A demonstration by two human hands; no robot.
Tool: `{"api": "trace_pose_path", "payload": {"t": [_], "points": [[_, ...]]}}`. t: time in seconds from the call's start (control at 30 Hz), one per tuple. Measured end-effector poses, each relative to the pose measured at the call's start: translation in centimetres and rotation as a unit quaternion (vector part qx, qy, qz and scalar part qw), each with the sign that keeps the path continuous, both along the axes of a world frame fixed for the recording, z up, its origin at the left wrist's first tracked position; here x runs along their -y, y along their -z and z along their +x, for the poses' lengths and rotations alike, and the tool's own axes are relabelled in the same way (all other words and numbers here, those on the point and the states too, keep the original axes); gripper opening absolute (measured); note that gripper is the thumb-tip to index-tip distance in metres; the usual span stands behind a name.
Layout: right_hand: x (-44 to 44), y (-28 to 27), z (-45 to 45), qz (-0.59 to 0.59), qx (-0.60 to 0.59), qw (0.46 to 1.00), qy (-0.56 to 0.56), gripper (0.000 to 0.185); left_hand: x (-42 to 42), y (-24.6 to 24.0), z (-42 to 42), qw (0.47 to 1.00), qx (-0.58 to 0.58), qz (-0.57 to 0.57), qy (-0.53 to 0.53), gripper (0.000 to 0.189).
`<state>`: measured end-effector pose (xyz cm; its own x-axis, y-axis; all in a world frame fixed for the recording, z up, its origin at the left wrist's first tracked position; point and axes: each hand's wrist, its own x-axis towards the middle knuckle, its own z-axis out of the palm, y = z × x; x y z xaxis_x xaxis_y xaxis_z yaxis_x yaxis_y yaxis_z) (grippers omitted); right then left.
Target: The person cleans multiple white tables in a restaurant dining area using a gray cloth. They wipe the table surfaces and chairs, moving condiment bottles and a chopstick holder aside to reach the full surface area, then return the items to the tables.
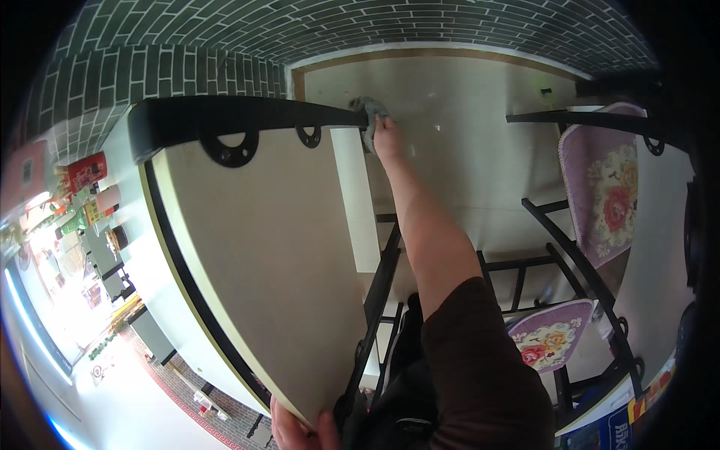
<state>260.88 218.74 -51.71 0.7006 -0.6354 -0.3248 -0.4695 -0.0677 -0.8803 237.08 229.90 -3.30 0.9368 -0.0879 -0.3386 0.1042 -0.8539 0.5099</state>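
Note:
A crumpled grey cloth (368, 109) is in my right hand (385, 135), pressed around the end of a black metal table leg (253, 109). My right arm, in a dark brown sleeve, reaches up the picture beside the table. At the bottom, my left hand (304, 424) grips the edge of the pale tabletop (264, 225), thumb on one face and fingers on the other; part of this hand is cut off by the picture's rim. Black brackets with round cut-outs join the leg to the pale board.
Light floor tiles (450, 169) meet a grey brick-pattern wall (422, 25). On the right are black metal frames (585, 253) and chairs with purple floral cushions (613, 185). A red box (87, 171) and other goods are at the left. A printed blue package (613, 430) lies lower right.

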Motion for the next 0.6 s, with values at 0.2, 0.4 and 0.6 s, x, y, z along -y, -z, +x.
{"api": "trace_pose_path", "payload": {"t": [0.2,0.4,0.6], "points": [[-3.8,-2.0,-3.0,-0.086,0.0,0.996,-0.031,0.026,-0.2,0.4,-0.4,0.999,0.01,0.016,0.046,0.06],[-5.8,-4.0,-14.3,-0.062,-0.087,0.965,-0.238,0.036,-0.5,1.0,-0.1,0.997,0.033,0.046,0.053,0.06],[4.2,-5.2,-22.9,-0.008,-0.297,0.814,-0.5,0.041,-0.4,2.5,0.4,0.994,0.093,-0.021,0.052,0.054]]}}
